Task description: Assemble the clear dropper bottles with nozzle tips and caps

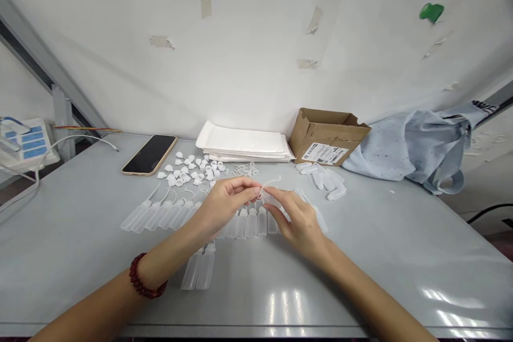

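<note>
My left hand [224,203] and my right hand [298,219] meet over the middle of the grey table [401,256]. Both pinch a small clear plastic bottle with a thin curved tube [269,186] between their fingertips. Under the hands lies a row of clear squeeze bottles [250,222]. More bottles with fitted tubes [160,214] lie to the left, and two bottles [198,270] lie nearer me. A scatter of small white caps [190,168] sits behind the left hand. A red bead bracelet [142,278] is on my left wrist.
A phone [150,154] lies at the back left. A stack of white sheets [244,144] and an open cardboard box [326,136] stand against the wall. Loose bottles [326,179] lie by the box. A blue-grey bag [425,147] is at the right.
</note>
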Demonstrator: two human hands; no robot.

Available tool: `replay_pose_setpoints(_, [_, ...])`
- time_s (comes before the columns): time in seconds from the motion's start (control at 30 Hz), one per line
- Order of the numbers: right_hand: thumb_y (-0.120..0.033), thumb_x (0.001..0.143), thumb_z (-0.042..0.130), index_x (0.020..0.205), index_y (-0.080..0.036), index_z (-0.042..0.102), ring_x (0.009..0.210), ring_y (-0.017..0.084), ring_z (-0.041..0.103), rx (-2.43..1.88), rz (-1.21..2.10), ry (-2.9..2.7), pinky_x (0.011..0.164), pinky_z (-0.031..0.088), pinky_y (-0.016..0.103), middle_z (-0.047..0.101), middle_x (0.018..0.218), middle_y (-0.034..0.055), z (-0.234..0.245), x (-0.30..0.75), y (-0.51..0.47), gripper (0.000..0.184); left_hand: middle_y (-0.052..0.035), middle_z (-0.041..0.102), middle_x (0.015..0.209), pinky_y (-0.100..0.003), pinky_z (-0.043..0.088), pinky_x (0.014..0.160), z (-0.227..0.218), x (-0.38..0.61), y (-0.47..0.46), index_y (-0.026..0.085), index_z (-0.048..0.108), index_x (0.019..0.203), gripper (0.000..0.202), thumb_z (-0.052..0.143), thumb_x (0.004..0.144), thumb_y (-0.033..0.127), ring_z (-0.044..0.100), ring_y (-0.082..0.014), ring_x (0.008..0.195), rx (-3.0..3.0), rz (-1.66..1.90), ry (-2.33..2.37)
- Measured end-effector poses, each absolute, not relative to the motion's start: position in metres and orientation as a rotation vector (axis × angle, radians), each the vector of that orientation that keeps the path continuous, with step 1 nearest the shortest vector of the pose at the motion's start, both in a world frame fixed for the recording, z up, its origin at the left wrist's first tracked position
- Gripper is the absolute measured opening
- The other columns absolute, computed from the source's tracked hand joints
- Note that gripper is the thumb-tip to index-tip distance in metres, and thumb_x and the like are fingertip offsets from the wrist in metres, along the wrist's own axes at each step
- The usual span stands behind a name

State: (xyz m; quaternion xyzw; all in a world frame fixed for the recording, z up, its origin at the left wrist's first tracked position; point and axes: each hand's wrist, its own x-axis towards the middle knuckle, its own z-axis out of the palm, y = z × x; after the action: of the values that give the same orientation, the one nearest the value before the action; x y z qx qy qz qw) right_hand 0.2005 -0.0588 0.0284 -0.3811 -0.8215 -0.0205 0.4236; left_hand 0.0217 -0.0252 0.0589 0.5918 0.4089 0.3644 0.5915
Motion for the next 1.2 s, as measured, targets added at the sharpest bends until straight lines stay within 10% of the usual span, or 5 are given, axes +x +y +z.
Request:
replay_pose_setpoints(0.5, [-0.016,0.09,0.053,0.125,-0.027,0.049,0.077,0.019,0.067,-1.006,0.106,-1.984,0.067,0.055,0.032,0.07,0.099,0.0054,0.024,0.2,-0.062,0.037,0.0005,0.065,0.076,-0.026,0.046,0.07,0.062,0.024,-0.032,0.021,0.069,0.081,0.016,0.059,0.083,0.034,0.059,-0.0149,0.076,1.49,0.889,0.934])
replay_pose_setpoints(0.97, [-0.031,0.083,0.066,0.106,-0.019,0.06,0.087,0.021,0.069,-0.867,1.458,-1.261,0.082,0.052,0.037,0.073,0.092,0.0065,0.046,0.196,-0.068,0.027,-0.004,0.064,0.096,-0.03,0.048,0.075,0.062,0.024,-0.039,0.021,0.062,0.096,0.013,0.058,0.085,0.027,0.059,-0.0183,0.087,2.023,1.088,0.965])
replay_pose_setpoints(1.2, [-0.025,0.088,0.059,0.105,-0.016,0.064,0.087,0.021,0.068,-0.773,1.741,-1.065,0.077,0.051,0.032,0.071,0.098,0.0097,0.05,0.199,-0.066,0.021,-0.0095,0.054,0.11,-0.038,0.044,0.088,0.063,0.019,-0.04,0.017,0.053,0.114,0.041,0.069,0.078,0.028,0.045,-0.0237,0.105,2.464,1.035,0.831])
